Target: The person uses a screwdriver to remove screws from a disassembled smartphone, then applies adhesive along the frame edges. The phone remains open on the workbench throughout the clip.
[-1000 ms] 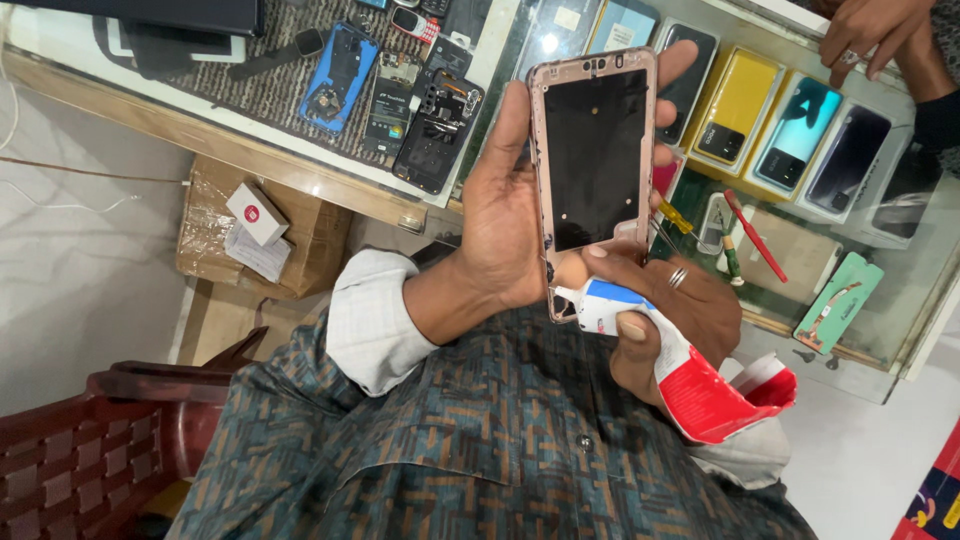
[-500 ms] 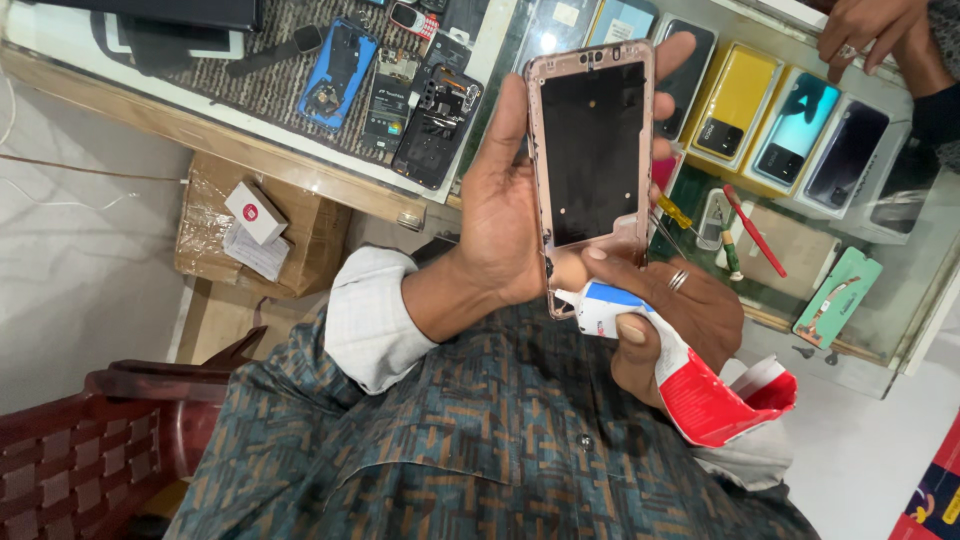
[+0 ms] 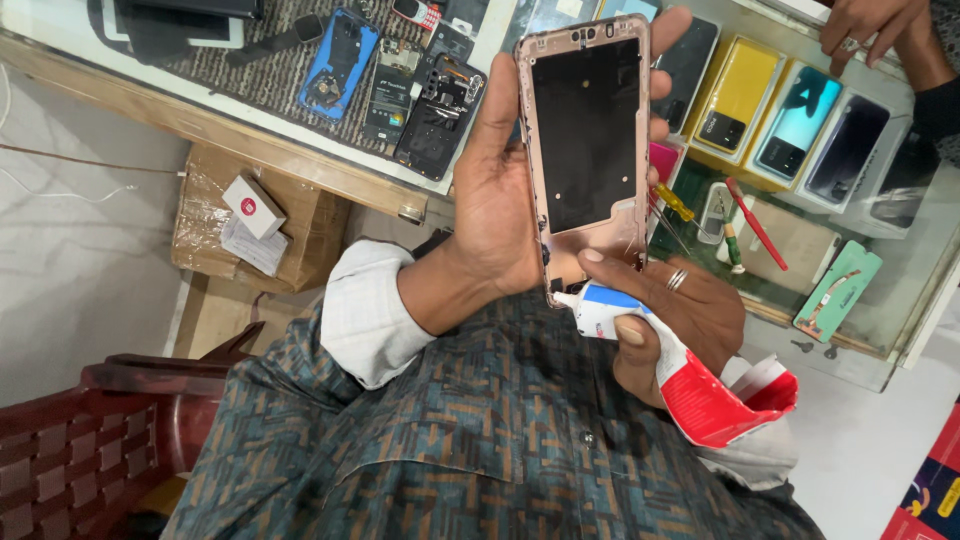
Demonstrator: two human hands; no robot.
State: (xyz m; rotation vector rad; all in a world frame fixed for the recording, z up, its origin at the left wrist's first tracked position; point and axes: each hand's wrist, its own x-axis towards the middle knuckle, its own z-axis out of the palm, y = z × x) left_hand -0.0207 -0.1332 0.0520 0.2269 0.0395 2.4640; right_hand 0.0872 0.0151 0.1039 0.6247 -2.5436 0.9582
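Glass-topped worktop (image 3: 300,150) with dismantled phones lies beyond the person. Left hand (image 3: 505,210) grips a pink phone frame (image 3: 588,150) by its long edges, fingers wrapped round, long axis upright toward the worktop. Right hand (image 3: 690,320), nearer the body, is closed around a squeezed red-and-white glue tube (image 3: 690,380). Its nozzle points at the frame's lower edge, touching or just beside it.

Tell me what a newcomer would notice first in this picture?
The eye goes first to the pink phone frame with its black inner panel, held upright at the centre by the left hand. Just below it, the right hand presses the tip of a squeezed red, white and blue tube against the frame's lower edge.
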